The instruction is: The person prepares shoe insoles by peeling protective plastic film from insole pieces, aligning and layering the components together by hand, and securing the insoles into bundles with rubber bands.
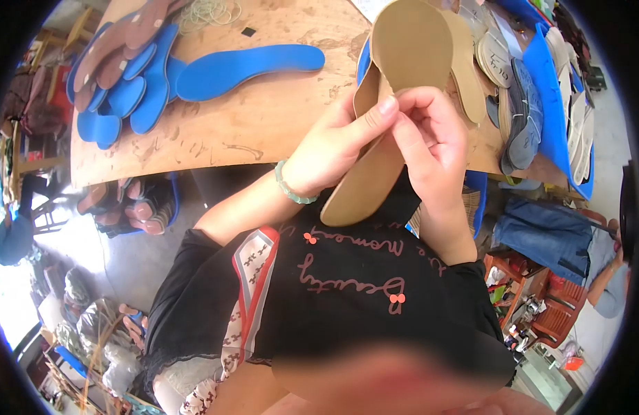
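Note:
A tan insole [364, 185] is held tilted over the table's front edge. Its lower end points toward my body, and a broad tan part [411, 45] rises above my fingers; whether both are one piece is partly hidden by my hands. My left hand [337, 146], with a beaded bracelet at the wrist, is closed on the insole, thumb on top. My right hand [436, 142] is closed too, thumb and forefinger pinched at the insole's edge beside the left thumb. A narrow brown flap [365, 95] shows by the left fingers. Behind the right hand lies another tan insole [465, 76].
Blue and brown insoles [136, 93] pile up on the wooden table [264, 135], near a single blue insole [247, 68] and rubber bands [209, 15]. At right stand tied insole stacks [523, 114] and a blue crate [551, 104]. Another person [606, 277] is at far right.

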### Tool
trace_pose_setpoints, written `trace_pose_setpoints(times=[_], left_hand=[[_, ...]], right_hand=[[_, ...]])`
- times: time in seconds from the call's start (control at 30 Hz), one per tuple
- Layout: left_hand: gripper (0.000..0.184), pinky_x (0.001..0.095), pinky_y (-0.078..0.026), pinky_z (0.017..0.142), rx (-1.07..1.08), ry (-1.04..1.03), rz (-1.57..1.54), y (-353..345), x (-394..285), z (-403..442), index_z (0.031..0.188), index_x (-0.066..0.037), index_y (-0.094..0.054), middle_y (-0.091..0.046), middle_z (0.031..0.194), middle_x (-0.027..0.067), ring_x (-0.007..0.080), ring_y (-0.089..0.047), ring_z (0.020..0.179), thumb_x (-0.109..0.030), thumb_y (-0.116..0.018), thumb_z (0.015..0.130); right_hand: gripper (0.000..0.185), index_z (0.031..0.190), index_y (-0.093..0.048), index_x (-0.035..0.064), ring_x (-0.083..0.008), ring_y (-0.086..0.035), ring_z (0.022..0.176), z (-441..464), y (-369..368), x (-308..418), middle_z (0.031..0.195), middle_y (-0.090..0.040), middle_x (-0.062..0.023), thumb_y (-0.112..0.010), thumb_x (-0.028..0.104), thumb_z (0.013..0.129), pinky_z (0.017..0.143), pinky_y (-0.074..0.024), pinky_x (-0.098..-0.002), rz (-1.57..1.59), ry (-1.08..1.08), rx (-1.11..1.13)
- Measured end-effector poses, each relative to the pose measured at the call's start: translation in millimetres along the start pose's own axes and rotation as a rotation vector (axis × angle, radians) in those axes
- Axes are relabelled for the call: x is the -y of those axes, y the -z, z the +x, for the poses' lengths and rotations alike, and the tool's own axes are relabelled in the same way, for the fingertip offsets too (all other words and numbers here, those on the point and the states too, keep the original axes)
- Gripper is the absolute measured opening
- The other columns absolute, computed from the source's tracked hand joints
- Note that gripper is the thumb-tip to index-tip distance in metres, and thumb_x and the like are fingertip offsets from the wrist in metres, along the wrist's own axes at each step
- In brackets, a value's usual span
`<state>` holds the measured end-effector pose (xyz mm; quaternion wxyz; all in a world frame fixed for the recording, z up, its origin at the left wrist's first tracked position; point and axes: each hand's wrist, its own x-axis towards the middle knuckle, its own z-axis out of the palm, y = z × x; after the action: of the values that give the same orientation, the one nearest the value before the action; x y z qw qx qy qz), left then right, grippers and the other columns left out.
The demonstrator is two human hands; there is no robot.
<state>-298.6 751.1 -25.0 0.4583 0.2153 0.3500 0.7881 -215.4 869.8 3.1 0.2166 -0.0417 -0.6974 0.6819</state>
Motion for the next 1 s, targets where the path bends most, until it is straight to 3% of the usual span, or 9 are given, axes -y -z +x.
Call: trace_pose_setpoints(times=[0.2,0.4,0.43,0.47,0.63,0.77,0.8,0.9,1.0], left_hand=[[0.043,0.0336,-0.052,0.089,-0.085,0.064,-0.224,7.6,0.7,7.7,0.130,0.000,-0.047,-0.060,0.119,0.0117,0.0180,-0.061,0.105,-0.031,-0.053,0.099],[0.046,0.0417,-0.048,0.098,-0.156,0.059,-0.538,22.3,5.9,15.2,0.136,-0.002,-0.041,-0.055,0.130,0.0136,0.0267,-0.056,0.116,-0.027,-0.052,0.099],[0.047,0.0450,-0.044,0.103,-0.214,0.056,-0.605,26.8,7.8,17.1,0.137,-0.002,-0.041,-0.053,0.132,0.0143,0.0299,-0.053,0.121,-0.027,-0.052,0.099],[0.047,0.0456,-0.043,0.103,-0.232,0.002,-0.601,30.6,7.0,17.6,0.137,-0.003,-0.040,-0.052,0.133,0.0140,0.0298,-0.051,0.122,-0.028,-0.052,0.099],[0.051,0.0463,-0.040,0.106,-0.303,-0.301,-0.444,50.5,0.7,20.3,0.140,-0.006,-0.036,-0.047,0.137,0.0102,0.0273,-0.046,0.127,-0.031,-0.053,0.099],[0.038,0.0434,-0.045,0.099,-0.356,-0.407,-0.485,62.6,-14.3,21.6,0.131,-0.007,-0.045,-0.055,0.126,0.0074,0.0249,-0.053,0.117,-0.017,-0.055,0.096],[0.035,0.0427,-0.046,0.098,-0.373,-0.418,-0.464,63.7,-19.7,21.2,0.129,-0.007,-0.047,-0.056,0.123,0.0069,0.0243,-0.055,0.115,-0.013,-0.055,0.096],[0.033,0.0383,-0.050,0.092,-0.390,-0.473,-0.329,63.2,-28.9,20.1,0.121,-0.004,-0.053,-0.061,0.114,0.0079,0.0230,-0.060,0.106,0.001,-0.055,0.089],[0.034,0.0372,-0.052,0.089,-0.402,-0.436,-0.269,74.8,-29.4,19.3,0.118,-0.001,-0.054,-0.063,0.111,0.0103,0.0240,-0.063,0.101,0.004,-0.056,0.085]], right_hand=[[0.008,0.094,-0.054,0.0004,-0.0066,-0.054,0.073,3.9,17.1,-7.9,0.085,-0.059,-0.0017,-0.053,0.002,0.086,0.070,-0.0463,-0.0219,0.336,-0.083,-0.141],[0.051,0.123,-0.053,-0.0044,-0.0308,-0.058,0.113,0.3,74.6,-17.7,0.123,-0.060,-0.0181,-0.045,0.028,0.084,0.097,-0.0463,-0.0432,1.001,-0.026,-0.304],[0.051,0.123,-0.054,-0.0031,-0.0323,-0.056,0.115,12.6,56.2,4.8,0.125,-0.059,-0.0196,-0.046,0.028,0.084,0.100,-0.0436,-0.0476,0.621,-0.026,-0.827],[0.052,0.124,-0.055,-0.0022,-0.0356,-0.054,0.118,-1.0,103.5,-10.4,0.126,-0.058,-0.0196,-0.047,0.028,0.083,0.103,-0.0398,-0.0528,0.993,0.135,-0.235],[0.044,0.113,-0.059,-0.0021,-0.0365,-0.053,0.120,-32.7,166.6,22.3,0.122,-0.059,-0.0204,-0.054,0.021,0.077,0.105,-0.0368,-0.0551,0.654,0.417,-0.672],[0.023,0.094,-0.057,-0.0030,-0.0283,-0.062,0.104,-42.7,192.7,50.6,0.111,-0.063,-0.0188,-0.057,0.009,0.075,0.092,-0.0486,-0.0490,0.974,0.631,-0.177],[0.023,0.096,-0.058,-0.0032,-0.0276,-0.063,0.102,-39.4,170.3,45.2,0.109,-0.064,-0.0182,-0.056,0.010,0.077,0.090,-0.0499,-0.0473,0.459,0.651,-0.527],[0.027,0.102,-0.059,-0.0032,-0.0252,-0.064,0.096,-26.0,88.8,34.9,0.106,-0.065,-0.0155,-0.059,0.018,0.084,0.084,-0.0526,-0.0395,-0.326,0.378,-1.016],[0.035,0.114,-0.056,-0.0016,-0.0255,-0.065,0.095,-12.1,63.0,38.6,0.110,-0.065,-0.0118,-0.057,0.025,0.091,0.084,-0.0530,-0.0351,0.473,-0.119,-0.775]])
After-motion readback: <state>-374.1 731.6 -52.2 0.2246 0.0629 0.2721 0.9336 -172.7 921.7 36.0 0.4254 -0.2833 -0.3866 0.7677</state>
